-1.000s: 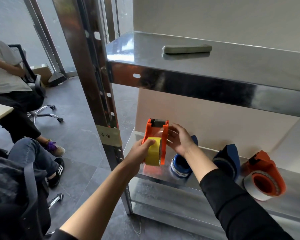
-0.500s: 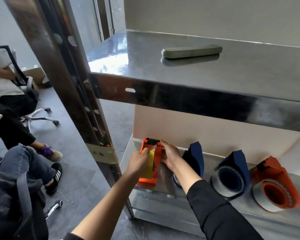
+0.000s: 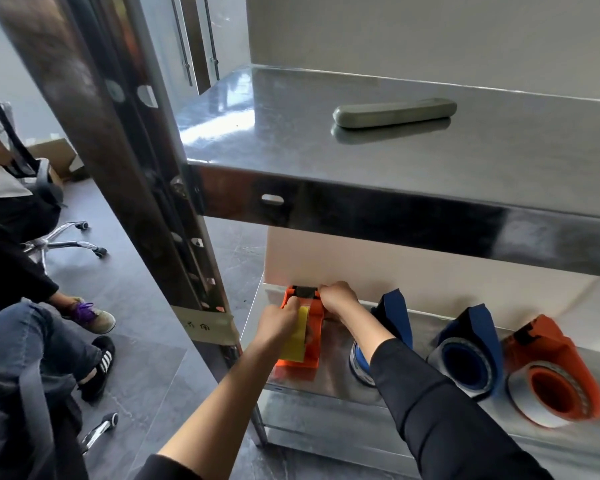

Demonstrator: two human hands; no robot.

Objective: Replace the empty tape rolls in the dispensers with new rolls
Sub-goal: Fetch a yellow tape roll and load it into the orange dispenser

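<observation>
The glossy orange plastic dispenser [image 3: 314,329] stands at the left end of the brushed-steel lower shelf [image 3: 329,377]. The left hand [image 3: 280,328] curls round its smooth yellow roll [image 3: 297,339]; the right hand [image 3: 338,299] grips its black-tipped top.

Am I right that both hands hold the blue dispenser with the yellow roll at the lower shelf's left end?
Not quite: the head view shows an orange dispenser, not a blue one. The left hand and right hand hold it, with its yellow roll, at the left end of the lower shelf.
</observation>
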